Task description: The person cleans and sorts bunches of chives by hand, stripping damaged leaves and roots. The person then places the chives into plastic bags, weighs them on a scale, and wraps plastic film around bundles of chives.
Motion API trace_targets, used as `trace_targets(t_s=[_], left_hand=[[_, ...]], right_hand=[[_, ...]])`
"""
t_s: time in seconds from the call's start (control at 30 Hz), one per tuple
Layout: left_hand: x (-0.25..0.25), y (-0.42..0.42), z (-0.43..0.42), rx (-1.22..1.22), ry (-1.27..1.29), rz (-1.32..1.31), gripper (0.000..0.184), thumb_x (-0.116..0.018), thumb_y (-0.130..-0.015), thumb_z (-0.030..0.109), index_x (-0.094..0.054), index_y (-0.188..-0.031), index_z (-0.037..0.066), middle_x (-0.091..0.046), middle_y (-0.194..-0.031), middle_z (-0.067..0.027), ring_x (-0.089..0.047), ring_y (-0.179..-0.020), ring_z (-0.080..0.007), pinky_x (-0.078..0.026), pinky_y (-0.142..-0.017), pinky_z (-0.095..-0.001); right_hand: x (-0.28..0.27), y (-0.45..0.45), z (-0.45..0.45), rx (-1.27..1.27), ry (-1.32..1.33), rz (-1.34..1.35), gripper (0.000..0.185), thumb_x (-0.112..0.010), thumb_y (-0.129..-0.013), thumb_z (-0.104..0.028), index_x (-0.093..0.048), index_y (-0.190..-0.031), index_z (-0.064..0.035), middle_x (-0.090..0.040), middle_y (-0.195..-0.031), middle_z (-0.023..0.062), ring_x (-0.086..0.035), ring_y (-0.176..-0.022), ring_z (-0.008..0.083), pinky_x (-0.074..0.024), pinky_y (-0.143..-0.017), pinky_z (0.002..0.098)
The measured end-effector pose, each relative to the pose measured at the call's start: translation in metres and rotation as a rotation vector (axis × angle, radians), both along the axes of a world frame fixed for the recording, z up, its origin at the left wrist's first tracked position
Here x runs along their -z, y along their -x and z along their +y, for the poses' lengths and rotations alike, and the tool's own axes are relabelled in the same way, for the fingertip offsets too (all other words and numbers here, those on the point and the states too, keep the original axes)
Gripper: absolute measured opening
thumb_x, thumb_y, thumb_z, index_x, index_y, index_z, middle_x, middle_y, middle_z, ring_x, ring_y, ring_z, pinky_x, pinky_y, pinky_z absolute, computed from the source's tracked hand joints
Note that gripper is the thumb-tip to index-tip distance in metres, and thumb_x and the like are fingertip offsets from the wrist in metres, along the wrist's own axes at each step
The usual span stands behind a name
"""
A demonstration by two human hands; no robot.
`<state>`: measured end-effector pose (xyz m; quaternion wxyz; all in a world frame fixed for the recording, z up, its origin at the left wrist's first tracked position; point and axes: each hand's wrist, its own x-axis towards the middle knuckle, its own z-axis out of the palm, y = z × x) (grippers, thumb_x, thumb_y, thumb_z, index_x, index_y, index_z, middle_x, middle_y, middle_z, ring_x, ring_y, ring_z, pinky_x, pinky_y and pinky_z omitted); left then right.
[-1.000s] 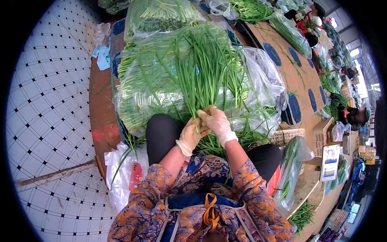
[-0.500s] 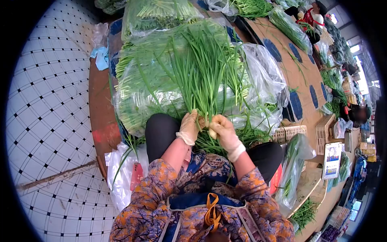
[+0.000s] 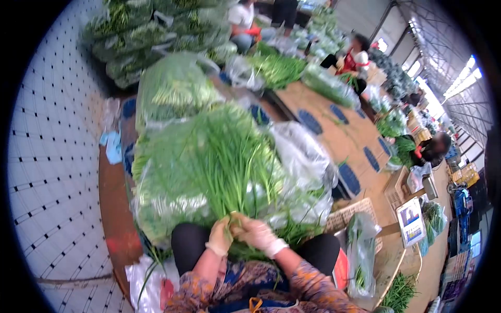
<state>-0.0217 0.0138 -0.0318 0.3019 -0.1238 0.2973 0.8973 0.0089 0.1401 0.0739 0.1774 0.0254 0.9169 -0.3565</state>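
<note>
Between my knees, both gloved hands meet at the lower end of a bunch of long green chives [image 3: 229, 161]. My left hand [image 3: 220, 237] is closed around the stalk ends. My right hand [image 3: 253, 233] presses against them from the right, its fingers closed and touching the left hand; its fingertips are partly hidden. The leaves fan away from me over a large clear plastic bag of packed chives [image 3: 167, 177]. Loose chives [image 3: 297, 229] lie beside my right wrist.
Another bagged stack [image 3: 175, 91] lies beyond. A plastic crate [image 3: 355, 211], a bagged bundle [image 3: 361, 261] and a scale-like display [image 3: 411, 221] are on the right. Co-workers sit farther off, one in a red apron [image 3: 355, 62]. Tiled floor [image 3: 52, 172] is at left.
My view has tilted up, showing more of the hall and the stacked bags. My right hand has closed in on the left hand at the stalk ends. The chives stay held.
</note>
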Motion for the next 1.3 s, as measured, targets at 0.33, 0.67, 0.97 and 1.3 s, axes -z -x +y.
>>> trace_targets(t_s=[0.33,0.67,0.97,1.3], left_hand=[[0.016,-0.001,-0.002,-0.031,-0.201,-0.024,0.030,-0.037,-0.093,0.031,-0.054,-0.089,0.007,-0.059,-0.073,-0.0069,-0.056,-0.067,-0.0202,-0.045,-0.062,-0.0325],[0.032,0.001,0.000,0.020,-0.055,-0.030,0.022,-0.034,-0.093,0.023,-0.050,-0.102,0.011,-0.057,-0.094,-0.0035,-0.054,-0.086,-0.0193,-0.044,-0.074,-0.0336],[0.032,0.005,0.001,0.084,-0.090,-0.039,0.028,-0.036,-0.093,0.023,-0.051,-0.106,0.003,-0.057,-0.099,-0.0073,-0.055,-0.089,-0.0201,-0.046,-0.077,-0.0307],[-0.020,0.017,-0.012,0.375,0.797,1.362,0.037,-0.055,-0.066,-0.008,-0.053,-0.100,0.005,-0.059,-0.093,-0.0084,-0.058,-0.092,-0.0240,-0.046,-0.080,-0.0309]], right_hand=[[0.051,0.032,-0.013,0.004,-0.096,0.032,0.040,-0.055,-0.080,-0.038,-0.056,-0.097,-0.0016,-0.060,-0.090,0.0213,-0.058,-0.086,0.0360,-0.0440,-0.075,0.0408],[0.065,0.031,-0.016,0.093,-0.092,0.013,0.030,-0.054,-0.079,-0.027,-0.055,-0.097,-0.0035,-0.059,-0.091,0.0210,-0.056,-0.089,0.0357,-0.0444,-0.074,0.0414],[0.051,-0.001,-0.003,-0.137,0.162,0.476,0.016,-0.055,-0.079,-0.014,-0.055,-0.093,-0.0071,-0.057,-0.080,0.0146,-0.057,-0.077,0.0310,-0.0457,-0.068,0.0353],[0.053,-0.006,0.004,-0.306,0.102,0.559,0.016,-0.057,-0.079,-0.015,-0.055,-0.094,-0.0080,-0.058,-0.079,0.0128,-0.057,-0.076,0.0304,-0.0461,-0.068,0.0356]])
